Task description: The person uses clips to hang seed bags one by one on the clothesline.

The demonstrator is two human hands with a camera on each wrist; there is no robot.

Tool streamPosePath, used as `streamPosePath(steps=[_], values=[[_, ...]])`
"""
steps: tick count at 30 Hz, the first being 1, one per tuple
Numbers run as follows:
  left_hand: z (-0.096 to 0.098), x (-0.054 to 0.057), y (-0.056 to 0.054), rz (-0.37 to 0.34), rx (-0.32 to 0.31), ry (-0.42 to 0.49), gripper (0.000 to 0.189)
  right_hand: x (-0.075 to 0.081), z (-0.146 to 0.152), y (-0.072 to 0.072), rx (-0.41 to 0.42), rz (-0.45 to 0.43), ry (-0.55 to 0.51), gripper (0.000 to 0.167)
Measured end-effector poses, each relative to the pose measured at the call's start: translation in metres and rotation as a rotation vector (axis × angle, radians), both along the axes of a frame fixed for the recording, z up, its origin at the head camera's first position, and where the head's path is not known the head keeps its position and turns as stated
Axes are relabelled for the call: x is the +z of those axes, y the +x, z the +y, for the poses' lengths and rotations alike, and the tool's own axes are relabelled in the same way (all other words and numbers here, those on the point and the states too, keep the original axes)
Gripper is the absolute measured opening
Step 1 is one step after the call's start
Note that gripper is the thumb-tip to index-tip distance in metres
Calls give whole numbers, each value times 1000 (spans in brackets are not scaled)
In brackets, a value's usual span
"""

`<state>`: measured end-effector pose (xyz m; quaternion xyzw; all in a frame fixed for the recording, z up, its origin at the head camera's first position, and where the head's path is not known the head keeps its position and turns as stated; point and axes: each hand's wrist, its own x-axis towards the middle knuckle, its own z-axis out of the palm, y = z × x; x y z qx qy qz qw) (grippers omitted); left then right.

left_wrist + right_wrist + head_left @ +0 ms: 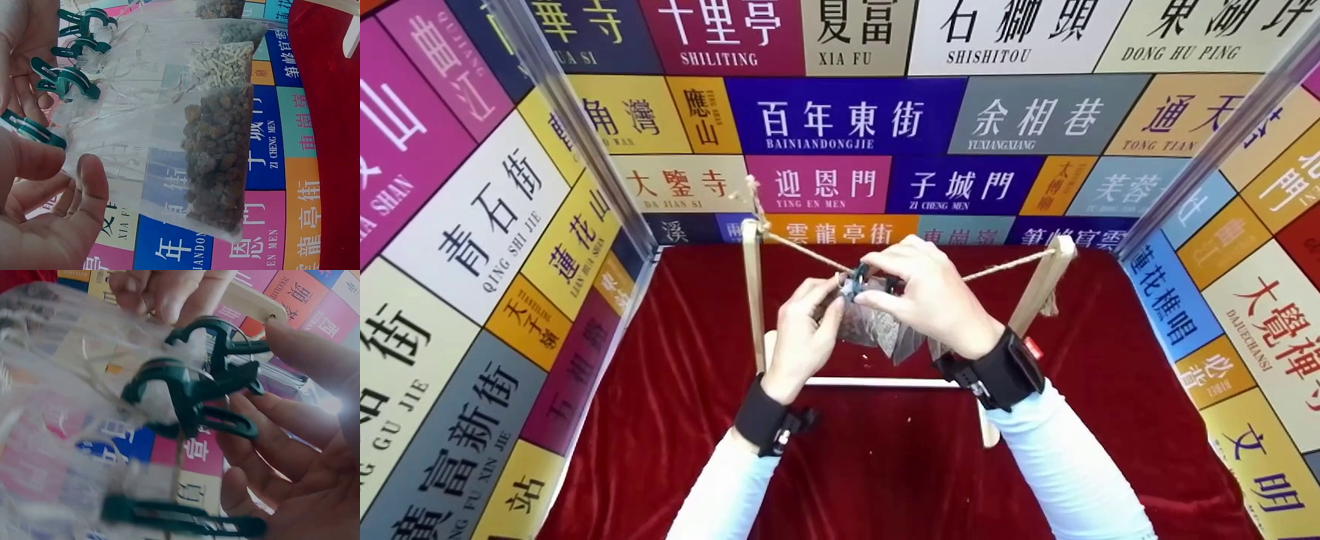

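Note:
My left hand (810, 322) pinches the top edge of a clear plastic bag of brown gravel (216, 163), just under a green clip (34, 129). Above it, my right hand (922, 289) has its thumb and forefinger at the handles of that green clip (219, 343). More green clips (64, 79) follow along the row, with other clear bags hanging below them. One of these holds pale short pellets (222, 64), another greyish grains (242, 32). In the head view the hands partly hide the clips and bags.
A rope (1009, 264) is strung between two wooden posts, left (754, 292) and right (1039, 285), joined by a pale bar (885, 382) low down. Beneath is dark red cloth (877, 465). Coloured sign panels (840, 116) stand behind and at both sides.

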<state>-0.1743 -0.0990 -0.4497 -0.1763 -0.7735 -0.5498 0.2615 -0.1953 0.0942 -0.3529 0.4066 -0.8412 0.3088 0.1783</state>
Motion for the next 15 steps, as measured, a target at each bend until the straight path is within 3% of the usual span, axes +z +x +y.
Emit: streamPosePath(steps=[3, 7, 11, 15], values=[[-5, 0, 1, 18, 0, -25, 33, -1, 12, 4, 3, 43, -45, 41], [-14, -3, 5, 70, 58, -99, 36, -10, 33, 14, -11, 132, -254, 36], [-27, -11, 13, 131, 156, -197, 43, -22, 55, 29, -87, 261, -485, 29], [-38, -24, 24, 173, 245, -271, 51, -35, 73, 46, -209, 335, -608, 27]])
